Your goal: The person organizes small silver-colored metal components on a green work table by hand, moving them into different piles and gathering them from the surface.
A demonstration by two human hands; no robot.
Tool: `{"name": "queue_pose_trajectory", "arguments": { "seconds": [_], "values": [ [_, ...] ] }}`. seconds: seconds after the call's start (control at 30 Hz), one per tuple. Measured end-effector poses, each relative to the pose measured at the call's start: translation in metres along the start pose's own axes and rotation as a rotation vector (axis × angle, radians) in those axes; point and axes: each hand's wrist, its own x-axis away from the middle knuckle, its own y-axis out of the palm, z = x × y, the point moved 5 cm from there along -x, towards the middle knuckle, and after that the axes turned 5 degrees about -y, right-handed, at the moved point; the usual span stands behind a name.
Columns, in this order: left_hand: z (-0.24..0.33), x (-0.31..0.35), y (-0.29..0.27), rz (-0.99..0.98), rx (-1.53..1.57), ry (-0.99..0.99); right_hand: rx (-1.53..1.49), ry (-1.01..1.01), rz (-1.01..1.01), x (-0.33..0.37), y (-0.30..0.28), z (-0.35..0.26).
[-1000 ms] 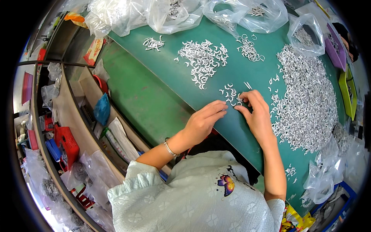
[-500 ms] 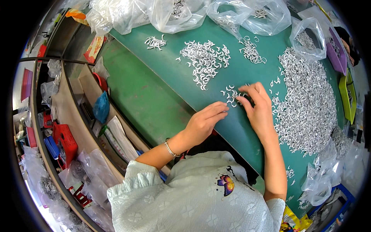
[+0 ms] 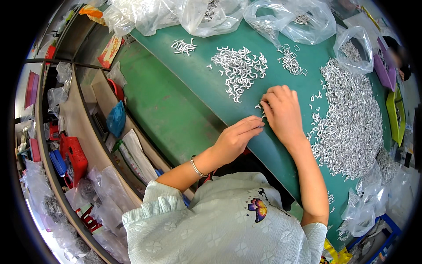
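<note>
My left hand [image 3: 235, 138] rests at the near edge of the green table [image 3: 198, 72], its fingertips pinched together; anything between them is too small to make out. Just beyond it, my right hand [image 3: 282, 112] is bent over a little group of curved silver metal pieces [image 3: 258, 106], mostly hidden beneath it. Its thumb and fingers are closed, and what they hold cannot be seen. Farther off lies a loose pile of similar crescent-shaped pieces [image 3: 239, 68]. A much larger heap of silver pieces [image 3: 349, 123] spreads to the right of my right hand.
Smaller clusters of curved pieces [image 3: 183, 46] and ring-like pieces [image 3: 290, 60] lie toward the back. Clear plastic bags [image 3: 213, 20] line the far side. Purple [image 3: 385, 66] and lime-green bins [image 3: 395, 115] stand at the right. Shelving with a red basket [image 3: 74, 158] is at left.
My right hand has moved slightly left and away from me, now covering most of the small group. My left hand stays pinched in nearly the same place. The view has shifted a little.
</note>
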Motion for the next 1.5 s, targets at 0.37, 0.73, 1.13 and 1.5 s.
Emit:
{"name": "queue_pose_trajectory", "arguments": {
  "seconds": [0.37, 0.73, 1.13, 1.5],
  "values": [
    [0.002, 0.0, -0.002, 0.016, -0.002, 0.002, -0.369, 0.374, 0.217, 0.019, -0.048, -0.005],
    [0.006, -0.002, -0.002, -0.002, -0.041, -0.021, -0.631, 0.73, 0.098, 0.063, -0.064, 0.022],
    [0.009, -0.008, -0.004, -0.009, -0.045, -0.022, -0.42, 0.877, 0.693, 0.033, -0.296, 0.339],
    [0.01, 0.001, -0.006, 0.0, -0.066, -0.035, -0.345, 0.678, 0.115, 0.042, -0.158, 0.131]
  ]
}}
